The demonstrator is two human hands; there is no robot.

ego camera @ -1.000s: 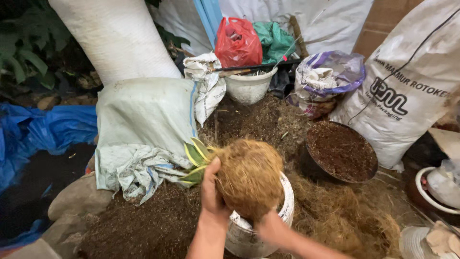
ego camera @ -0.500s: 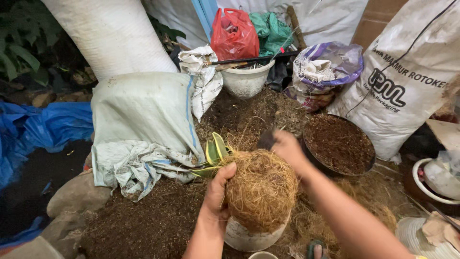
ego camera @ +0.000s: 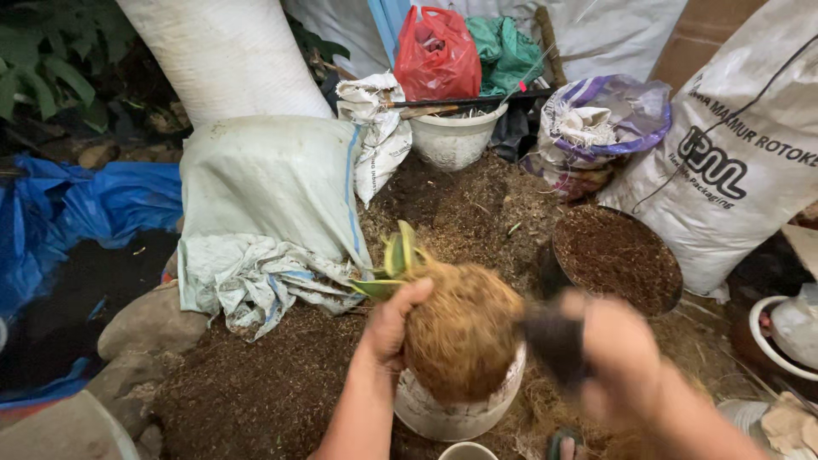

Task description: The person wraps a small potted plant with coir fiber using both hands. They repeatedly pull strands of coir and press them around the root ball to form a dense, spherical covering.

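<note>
Two hands: both of the person's own hands are in frame, forearms cut off at the bottom edge.
Left hand (ego camera: 394, 322): clamped around the upper left side of a coconut-fibre root ball (ego camera: 460, 334), fingers curled in near where the green leaves (ego camera: 394, 260) poke out.
Root ball: hairy brown lump, sitting in or just over the mouth of a white pot (ego camera: 456, 407); can't tell if it actually rests on the rim, since the ball hides the whole opening.
Right hand (ego camera: 618, 353): badly motion-blurred, just right of the root ball. Looks closed around something dark (ego camera: 554, 345), but the smear makes it impossible to say what that thing is or how firm the grip is.
Leaves: only a few short blades visible, tilted up and left; their base is hidden behind the fibre and the left thumb.
Black bowl (ego camera: 620, 255): round, full of dark soil mix, just behind the right hand.
Ground (ego camera: 256, 392): covered in loose brown potting mix and fibre.
Behind: a white sack (ego camera: 264, 183) lying flat, another white pot (ego camera: 456, 136) partly hidden by a red plastic bag (ego camera: 436, 53), and a big printed sack (ego camera: 733, 153) cut off on the right.
Far right: another white pot (ego camera: 780, 336), cut off by the frame edge.
</note>
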